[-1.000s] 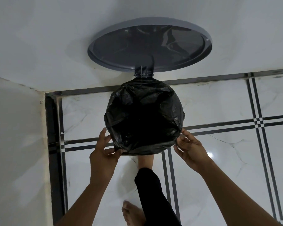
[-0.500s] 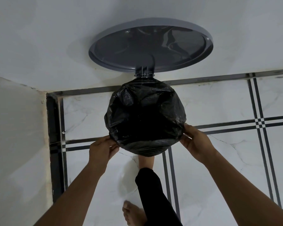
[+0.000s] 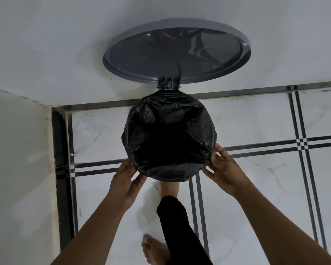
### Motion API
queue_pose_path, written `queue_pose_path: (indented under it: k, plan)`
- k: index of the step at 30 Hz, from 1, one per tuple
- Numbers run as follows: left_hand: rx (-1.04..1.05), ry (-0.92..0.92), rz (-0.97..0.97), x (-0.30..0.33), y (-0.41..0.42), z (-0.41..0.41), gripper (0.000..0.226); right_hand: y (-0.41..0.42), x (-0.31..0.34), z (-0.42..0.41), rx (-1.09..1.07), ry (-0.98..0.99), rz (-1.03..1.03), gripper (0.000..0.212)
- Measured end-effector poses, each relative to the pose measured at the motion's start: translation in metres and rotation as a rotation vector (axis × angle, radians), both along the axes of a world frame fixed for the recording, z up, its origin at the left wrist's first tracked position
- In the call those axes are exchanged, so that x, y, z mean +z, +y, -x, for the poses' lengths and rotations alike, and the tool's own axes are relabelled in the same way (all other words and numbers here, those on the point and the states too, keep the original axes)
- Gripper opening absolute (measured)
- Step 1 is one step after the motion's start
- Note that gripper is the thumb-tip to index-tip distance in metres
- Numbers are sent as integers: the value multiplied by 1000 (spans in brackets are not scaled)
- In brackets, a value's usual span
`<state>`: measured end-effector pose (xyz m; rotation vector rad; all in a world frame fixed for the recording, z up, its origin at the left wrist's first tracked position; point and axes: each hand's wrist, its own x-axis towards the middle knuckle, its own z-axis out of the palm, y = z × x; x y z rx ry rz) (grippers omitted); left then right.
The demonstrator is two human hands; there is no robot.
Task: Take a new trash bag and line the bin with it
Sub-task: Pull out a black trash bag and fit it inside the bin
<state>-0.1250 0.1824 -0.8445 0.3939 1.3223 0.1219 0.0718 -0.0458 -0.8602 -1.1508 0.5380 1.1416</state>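
Observation:
A black trash bag lines the round bin, its mouth spread wide and its edge folded over the rim, so the bin body is hidden. The grey lid stands open on its hinge against the white wall. My left hand pinches the bag's folded edge at the near-left of the rim, between thumb and fingers. At the near-right of the rim, my right hand grips the bag's edge with its fingers partly spread.
The bin stands on a white marble-look floor with dark stripe inlays, close to a wall corner at the left. My bare foot and black trouser leg reach under the bin's near side; the other foot is nearer me.
Both hands have slid along the rim from its sides toward the near side. The bag's edge sits lower and smoother over the rim.

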Motion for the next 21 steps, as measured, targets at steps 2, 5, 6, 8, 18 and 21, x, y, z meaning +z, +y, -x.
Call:
queue_pose_path:
  k: [2,5,6,8,18,21]
  plan:
    - [14,-36,17,-1,-4,5,39,-5,2,4,22,29,-34,51]
    - [-103,-68,40,-5,-14,20,80,-11,4,13,94,81,-58,53]
    - [-120,-99,40,-6,-18,22,85,-11,3,16,120,80,-40,54]
    - [-121,-144,13,-7,-24,22,85,-8,2,20,126,67,8,47]
    - [-234,135,-290,-3,-43,15,42,-8,-5,26,84,33,136,32]
    - [-322,229,-363,-6,-51,11,20,-7,-6,25,71,13,202,21]
